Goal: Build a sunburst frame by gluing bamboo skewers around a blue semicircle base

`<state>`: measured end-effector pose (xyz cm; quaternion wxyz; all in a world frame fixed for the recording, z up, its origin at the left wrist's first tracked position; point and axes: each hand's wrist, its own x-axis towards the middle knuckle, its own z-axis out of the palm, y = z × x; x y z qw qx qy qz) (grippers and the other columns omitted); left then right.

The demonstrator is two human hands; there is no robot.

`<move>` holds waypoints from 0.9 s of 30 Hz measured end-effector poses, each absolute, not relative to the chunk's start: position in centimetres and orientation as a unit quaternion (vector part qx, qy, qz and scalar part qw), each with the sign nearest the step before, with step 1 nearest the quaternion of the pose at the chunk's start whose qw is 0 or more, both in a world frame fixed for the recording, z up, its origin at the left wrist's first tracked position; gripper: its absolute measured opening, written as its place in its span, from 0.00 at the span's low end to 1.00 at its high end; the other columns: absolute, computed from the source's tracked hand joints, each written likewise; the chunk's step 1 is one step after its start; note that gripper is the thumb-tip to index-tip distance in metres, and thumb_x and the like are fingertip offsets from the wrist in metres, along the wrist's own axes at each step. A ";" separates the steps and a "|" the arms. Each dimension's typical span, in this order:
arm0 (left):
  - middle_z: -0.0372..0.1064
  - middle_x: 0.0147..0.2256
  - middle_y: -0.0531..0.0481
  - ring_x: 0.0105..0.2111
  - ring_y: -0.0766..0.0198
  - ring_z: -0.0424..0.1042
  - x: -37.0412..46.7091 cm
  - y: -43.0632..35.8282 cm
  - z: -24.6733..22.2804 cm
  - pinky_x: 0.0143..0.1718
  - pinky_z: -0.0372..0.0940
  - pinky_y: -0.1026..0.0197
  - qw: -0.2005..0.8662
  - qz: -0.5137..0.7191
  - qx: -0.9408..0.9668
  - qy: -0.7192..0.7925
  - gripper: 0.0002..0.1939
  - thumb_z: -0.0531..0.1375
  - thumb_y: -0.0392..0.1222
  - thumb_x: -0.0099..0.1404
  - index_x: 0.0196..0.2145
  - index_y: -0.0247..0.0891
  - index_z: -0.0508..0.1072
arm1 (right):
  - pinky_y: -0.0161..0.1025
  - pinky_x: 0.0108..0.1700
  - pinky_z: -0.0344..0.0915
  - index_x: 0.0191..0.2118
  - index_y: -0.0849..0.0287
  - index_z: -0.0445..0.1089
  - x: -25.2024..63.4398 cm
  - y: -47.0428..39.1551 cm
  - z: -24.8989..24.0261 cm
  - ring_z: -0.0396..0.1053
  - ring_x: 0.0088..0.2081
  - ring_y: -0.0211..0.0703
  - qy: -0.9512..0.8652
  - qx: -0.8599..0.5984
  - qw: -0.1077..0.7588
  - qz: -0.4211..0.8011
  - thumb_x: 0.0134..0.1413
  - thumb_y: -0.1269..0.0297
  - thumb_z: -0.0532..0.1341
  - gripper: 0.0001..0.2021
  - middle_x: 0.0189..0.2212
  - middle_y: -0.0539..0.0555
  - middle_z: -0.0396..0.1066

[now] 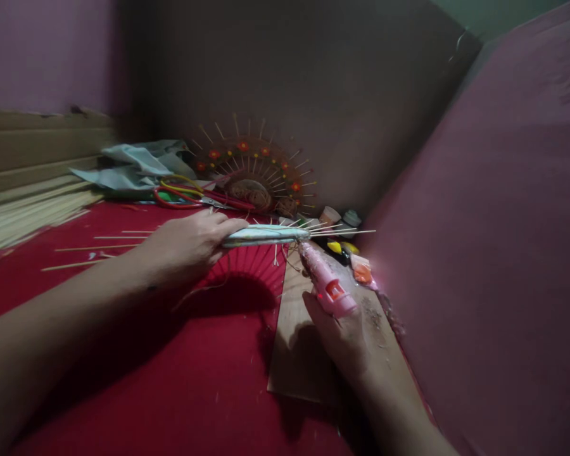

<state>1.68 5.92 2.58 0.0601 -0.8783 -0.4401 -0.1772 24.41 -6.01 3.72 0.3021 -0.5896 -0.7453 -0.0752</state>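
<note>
A: Head view, only one. Where is the pale flat piece (266, 235)?
B: About dead centre, held nearly edge-on above the red surface (218, 392). Thin sticks (344, 232) are fanned out past its 3 o'clock end; more are seen at 9 o'clock, beyond the wrist.
A: Left hand (197, 244)?
B: Clamped on the piece at its 9 o'clock end. Piece is kept off the surface; its shadow is cast below, around 7 o'clock.
A: Right hand (344, 335)?
B: Closed round a pink glue gun (327, 278), at 4 to 5 o'clock from the piece. Small red light is lit on the gun. Nozzle is brought up to the piece's 3 o'clock end; whether it is touched cannot be told.
A: Under the gun?
B: Wooden board (294, 361), laid on the surface at 5 o'clock, dried bits scattered on it.
A: Rest of the layout?
B: Flower-dotted half-round ornament (243, 147) with radiating sticks, stood at 12, against the dark wall. Scissors (175, 204) and crumpled pale cloth (147, 158) at 10. Stick bundle (28, 212) laid at 9, cardboard (38, 142) behind it. Small pots (330, 215) grouped between 2 and 3, partly blurred.
</note>
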 end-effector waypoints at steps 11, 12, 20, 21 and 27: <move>0.67 0.43 0.44 0.41 0.56 0.65 1.7 5.9 2.5 0.32 0.58 0.61 0.073 -0.172 -0.876 -0.445 0.21 0.48 0.37 0.68 0.57 0.42 0.62 | 0.40 0.33 0.70 0.35 0.56 0.75 24.7 -5.7 3.4 0.71 0.28 0.45 -0.750 -0.576 0.314 -0.085 0.50 0.73 0.57 0.11 0.20 0.51 0.69; 0.67 0.42 0.45 0.41 0.56 0.65 1.7 6.0 2.4 0.32 0.58 0.61 0.073 -0.170 -0.874 -0.450 0.21 0.49 0.37 0.67 0.57 0.43 0.63 | 0.39 0.33 0.70 0.35 0.56 0.75 24.6 -5.8 3.4 0.71 0.28 0.44 -0.753 -0.574 0.310 -0.085 0.50 0.73 0.57 0.10 0.20 0.51 0.70; 0.68 0.41 0.44 0.40 0.54 0.65 1.9 6.2 2.0 0.29 0.57 0.61 0.084 -0.161 -0.871 -0.456 0.20 0.48 0.38 0.66 0.55 0.43 0.65 | 0.43 0.41 0.71 0.41 0.54 0.75 24.4 -5.9 3.8 0.73 0.38 0.50 -0.760 -0.574 0.285 -0.107 0.49 0.73 0.58 0.14 0.27 0.53 0.73; 0.68 0.40 0.44 0.40 0.54 0.65 2.0 6.2 2.0 0.29 0.57 0.61 0.087 -0.160 -0.872 -0.454 0.20 0.48 0.38 0.67 0.55 0.43 0.65 | 0.43 0.42 0.71 0.43 0.54 0.75 24.4 -5.9 3.8 0.73 0.39 0.50 -0.762 -0.572 0.282 -0.106 0.49 0.73 0.58 0.15 0.28 0.54 0.73; 0.68 0.41 0.45 0.40 0.55 0.66 2.1 6.0 1.9 0.28 0.56 0.62 0.091 -0.165 -0.870 -0.456 0.20 0.48 0.39 0.67 0.55 0.45 0.64 | 0.44 0.46 0.71 0.47 0.54 0.74 24.3 -5.9 3.8 0.73 0.42 0.50 -0.760 -0.576 0.286 -0.091 0.50 0.74 0.58 0.18 0.33 0.54 0.76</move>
